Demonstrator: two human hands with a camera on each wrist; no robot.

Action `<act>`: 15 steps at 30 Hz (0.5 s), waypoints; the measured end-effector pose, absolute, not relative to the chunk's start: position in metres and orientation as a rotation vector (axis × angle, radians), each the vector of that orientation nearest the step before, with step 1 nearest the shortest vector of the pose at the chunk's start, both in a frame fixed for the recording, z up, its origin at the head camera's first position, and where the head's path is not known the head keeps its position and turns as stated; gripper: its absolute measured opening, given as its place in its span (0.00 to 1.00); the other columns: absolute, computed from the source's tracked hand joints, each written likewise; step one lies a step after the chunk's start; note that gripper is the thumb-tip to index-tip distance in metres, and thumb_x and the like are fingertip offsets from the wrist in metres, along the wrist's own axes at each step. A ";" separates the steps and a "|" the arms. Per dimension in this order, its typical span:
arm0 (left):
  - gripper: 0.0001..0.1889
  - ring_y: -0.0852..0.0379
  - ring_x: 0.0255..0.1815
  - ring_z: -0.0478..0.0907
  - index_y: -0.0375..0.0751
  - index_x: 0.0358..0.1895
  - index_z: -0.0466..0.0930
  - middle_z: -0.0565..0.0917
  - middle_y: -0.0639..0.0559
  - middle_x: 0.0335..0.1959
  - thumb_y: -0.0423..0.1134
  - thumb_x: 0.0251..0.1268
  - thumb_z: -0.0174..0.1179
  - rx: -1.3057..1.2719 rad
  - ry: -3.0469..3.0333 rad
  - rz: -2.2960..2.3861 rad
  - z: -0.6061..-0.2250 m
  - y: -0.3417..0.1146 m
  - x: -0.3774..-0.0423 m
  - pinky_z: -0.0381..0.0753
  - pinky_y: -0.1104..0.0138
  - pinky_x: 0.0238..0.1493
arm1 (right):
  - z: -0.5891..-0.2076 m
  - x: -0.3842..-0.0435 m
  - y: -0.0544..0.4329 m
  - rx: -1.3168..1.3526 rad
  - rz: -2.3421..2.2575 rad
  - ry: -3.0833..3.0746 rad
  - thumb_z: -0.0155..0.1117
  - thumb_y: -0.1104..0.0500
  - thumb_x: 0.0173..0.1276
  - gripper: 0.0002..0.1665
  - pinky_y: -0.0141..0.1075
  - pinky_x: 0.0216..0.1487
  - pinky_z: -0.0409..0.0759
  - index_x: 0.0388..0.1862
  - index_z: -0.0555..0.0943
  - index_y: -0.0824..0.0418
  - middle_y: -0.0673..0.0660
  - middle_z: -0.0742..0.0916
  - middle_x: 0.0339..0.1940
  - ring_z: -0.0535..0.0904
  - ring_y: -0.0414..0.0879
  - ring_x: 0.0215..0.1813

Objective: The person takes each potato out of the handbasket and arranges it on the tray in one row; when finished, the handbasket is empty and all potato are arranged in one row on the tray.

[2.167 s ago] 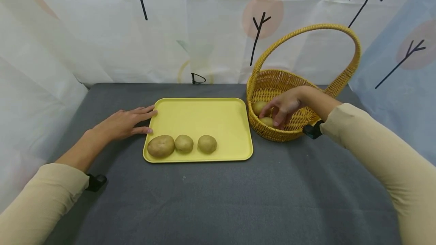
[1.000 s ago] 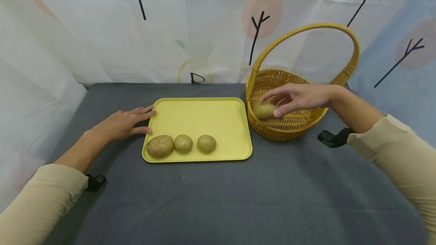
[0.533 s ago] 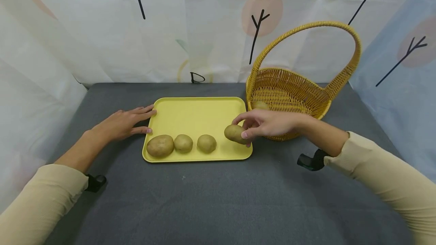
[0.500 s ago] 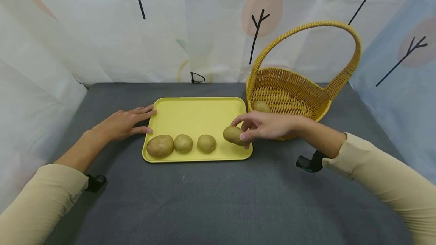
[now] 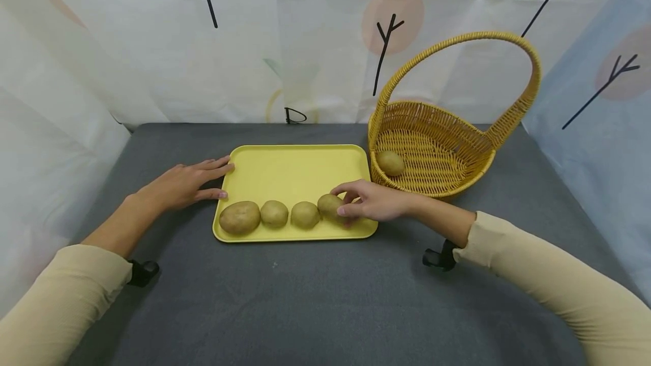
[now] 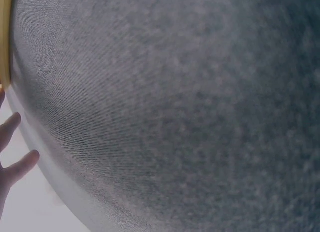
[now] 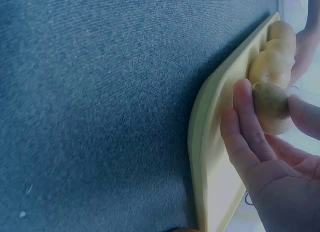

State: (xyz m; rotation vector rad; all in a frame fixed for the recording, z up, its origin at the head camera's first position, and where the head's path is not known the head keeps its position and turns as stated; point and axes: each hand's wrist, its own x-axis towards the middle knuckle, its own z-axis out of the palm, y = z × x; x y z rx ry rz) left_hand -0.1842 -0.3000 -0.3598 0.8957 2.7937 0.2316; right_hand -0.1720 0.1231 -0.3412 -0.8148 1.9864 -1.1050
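1. A person's right hand is pinching a small, tan, oval potato between thumb and fingers, over the right part of a flat, yellow, rectangular tray.
2. That potato is ending a row along the tray's near edge, running from a large, brown, oval potato through a small, round, tan potato to a second round, tan potato just beside it.
3. The left hand is spreading its fingers and resting fingertips at the tray's left edge; light, even contact is probably serving best, steadying without tipping.
4. The right hand is hiding the held potato's underside, so whether it is bearing on the tray is unclear.
5. Good placing is likely calling for a gentle descent and loosening fingers only when nothing is rolling; sideways pressure could be nudging the neighbour.
6. Another tan potato is lying inside a golden, woven wicker basket, which is standing on the grey, cloth-covered worktop; the right forearm should be avoiding its rim.
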 end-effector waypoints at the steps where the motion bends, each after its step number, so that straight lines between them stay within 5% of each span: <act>1: 0.38 0.35 0.74 0.61 0.41 0.77 0.60 0.57 0.40 0.78 0.56 0.71 0.57 0.891 2.794 0.233 -0.359 -0.300 -0.184 0.66 0.37 0.60 | -0.343 -0.172 0.122 -0.813 -1.117 1.982 0.56 0.65 0.77 0.27 0.41 0.51 0.81 0.69 0.65 0.76 0.67 0.84 0.46 0.88 0.55 0.41; 8: 0.38 0.35 0.74 0.61 0.41 0.78 0.59 0.56 0.41 0.79 0.57 0.72 0.57 0.880 2.783 0.223 -0.359 -0.300 -0.185 0.65 0.37 0.61 | -0.352 -0.174 0.113 -0.786 -1.149 1.980 0.57 0.67 0.76 0.28 0.37 0.51 0.81 0.69 0.65 0.78 0.68 0.81 0.49 0.89 0.54 0.38; 15: 0.38 0.35 0.74 0.60 0.41 0.78 0.59 0.56 0.40 0.79 0.56 0.72 0.57 0.879 2.779 0.215 -0.358 -0.300 -0.185 0.65 0.36 0.60 | -0.353 -0.174 0.103 -0.882 -1.056 2.064 0.60 0.64 0.74 0.24 0.34 0.42 0.80 0.66 0.73 0.74 0.61 0.87 0.41 0.87 0.47 0.36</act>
